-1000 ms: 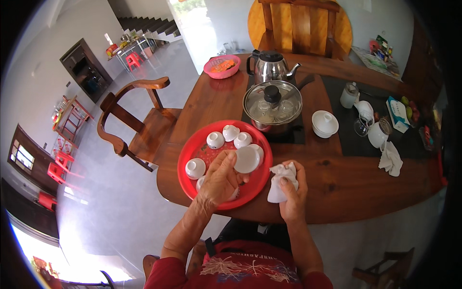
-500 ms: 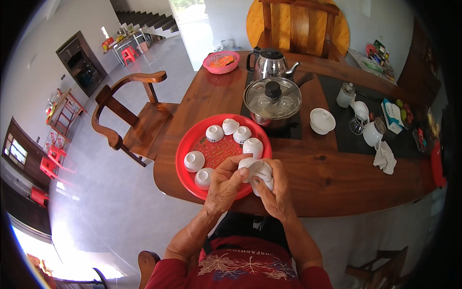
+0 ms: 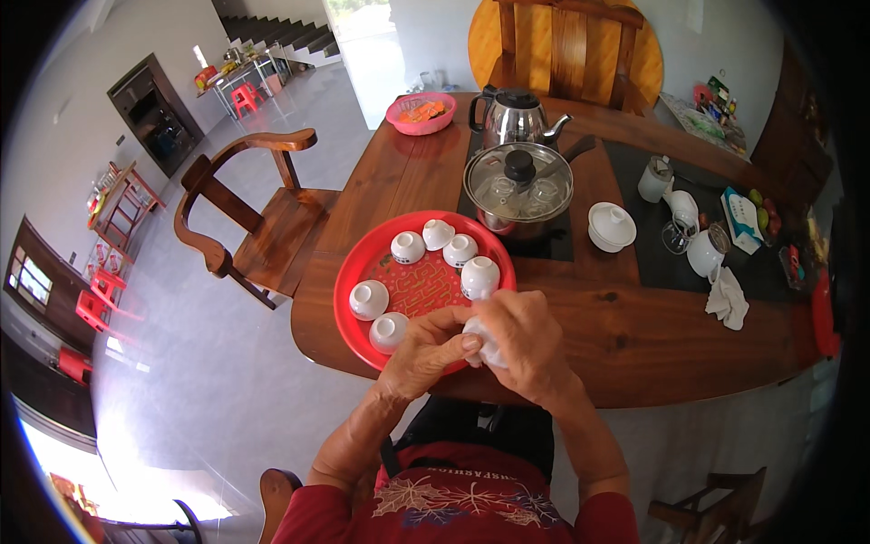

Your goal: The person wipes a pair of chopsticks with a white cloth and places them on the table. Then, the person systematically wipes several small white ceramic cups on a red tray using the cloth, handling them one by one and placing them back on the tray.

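Over the front right rim of a round red tray point(image 3: 345, 319), my two hands meet around a small white teacup wrapped in a white cloth point(image 3: 489, 346). My left hand point(image 3: 424, 352) is closed on the cup, thumb along its side. Bent over the top, my right hand point(image 3: 527, 343) grips the cloth against it; its fingertips are slightly blurred. Fingers and cloth hide most of the cup. Several white teacups stand upside down around the tray's edge, one point(image 3: 479, 277) just beyond my hands and another point(image 3: 389, 333) beside my left hand.
Behind the tray stand a glass-lidded pot point(image 3: 494, 218) and a steel kettle point(image 3: 513, 122). A lidded white bowl point(image 3: 612, 228) sits to the right, near glassware, a tissue box point(image 3: 741, 219) and a crumpled white cloth point(image 3: 727, 297). A pink basket point(image 3: 421, 124) is at the far left.
My right hand has turned over and risen onto the top of the cup, covering it. The cup and cloth have shifted slightly right and down. The tray's cups stay put.
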Demonstrator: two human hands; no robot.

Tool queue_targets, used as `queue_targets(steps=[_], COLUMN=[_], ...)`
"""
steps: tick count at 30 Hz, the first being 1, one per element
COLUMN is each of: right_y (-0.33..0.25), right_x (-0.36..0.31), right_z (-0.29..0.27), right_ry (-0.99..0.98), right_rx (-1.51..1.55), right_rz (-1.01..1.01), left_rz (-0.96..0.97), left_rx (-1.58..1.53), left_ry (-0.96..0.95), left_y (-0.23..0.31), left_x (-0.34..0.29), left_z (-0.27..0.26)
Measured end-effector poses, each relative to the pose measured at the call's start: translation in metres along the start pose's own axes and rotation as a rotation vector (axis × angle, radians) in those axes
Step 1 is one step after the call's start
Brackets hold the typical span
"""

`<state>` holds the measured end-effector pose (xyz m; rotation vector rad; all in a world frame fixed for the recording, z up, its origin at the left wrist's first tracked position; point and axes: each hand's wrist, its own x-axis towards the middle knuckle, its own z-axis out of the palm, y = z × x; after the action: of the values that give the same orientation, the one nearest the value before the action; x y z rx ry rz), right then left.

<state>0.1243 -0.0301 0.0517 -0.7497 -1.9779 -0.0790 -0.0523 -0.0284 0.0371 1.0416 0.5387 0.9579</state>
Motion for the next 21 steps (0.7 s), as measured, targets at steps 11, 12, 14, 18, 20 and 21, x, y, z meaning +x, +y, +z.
queue_targets(steps=[11,12,14,18,20,21], right_y=[0.001,0.003,0.004,0.007,0.008,0.008], right_x=[-0.030,-0.028,-0.022,-0.008,-0.007,-0.006], right_z=[0.026,0.023,0.017,0.013,0.011,0.011], right_ry=[0.275,0.266,0.192,0.191,0.193,0.196], right_rx=[0.136,0.076,0.002,-0.071,0.013,0.054], right_rz=[0.283,0.233,0.078,-0.101,-0.064,-0.037], left_rz=[0.283,0.197,0.026,-0.013,0.122,0.158], left_rx=[0.144,0.226,0.390,0.705,0.688,0.673], left_ry=[0.129,0.119,0.095,0.048,0.036,0.037], left_y=[-0.011,-0.007,0.007,0.013,0.007,0.003], left_x=[0.006,0.005,0.004,0.002,0.001,0.001], left_z=[0.028,0.024,0.011,0.017,0.018,0.016])
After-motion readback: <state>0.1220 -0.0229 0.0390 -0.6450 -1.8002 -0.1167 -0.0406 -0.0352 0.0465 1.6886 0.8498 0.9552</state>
